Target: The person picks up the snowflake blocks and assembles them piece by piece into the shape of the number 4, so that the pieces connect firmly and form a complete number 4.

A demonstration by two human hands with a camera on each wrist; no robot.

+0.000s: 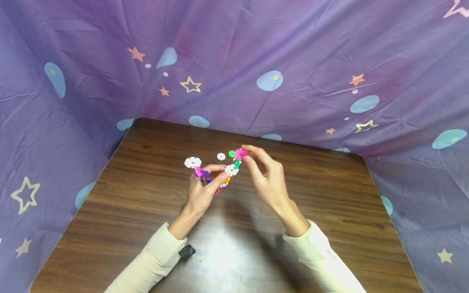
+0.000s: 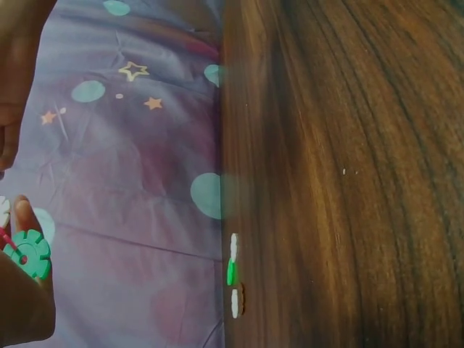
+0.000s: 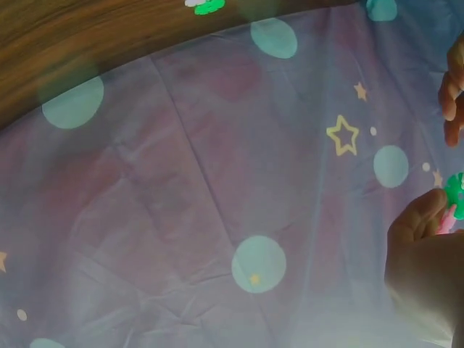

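Observation:
In the head view, my left hand (image 1: 200, 194) grips a linked cluster of small notched, flower-shaped plastic discs. A white disc (image 1: 192, 162) and a purple disc (image 1: 204, 173) stick out at its left, and another white disc (image 1: 231, 169) sits by the thumb. My right hand (image 1: 270, 181) pinches a pink disc (image 1: 240, 154) between thumb and index finger. Just below that lies a green disc (image 1: 237, 163), against the cluster's upper right; whether pink and green are joined I cannot tell. Fingers hide part of the cluster. The right wrist view shows a green disc (image 3: 455, 192) beside fingers.
Beyond the hands, a white disc (image 1: 221, 156) and a green disc (image 1: 231, 153) lie on the brown wooden table (image 1: 154, 162). The left wrist view shows a row with a green disc (image 2: 231, 272) between two white ones. A purple patterned curtain (image 1: 227, 53) surrounds the table.

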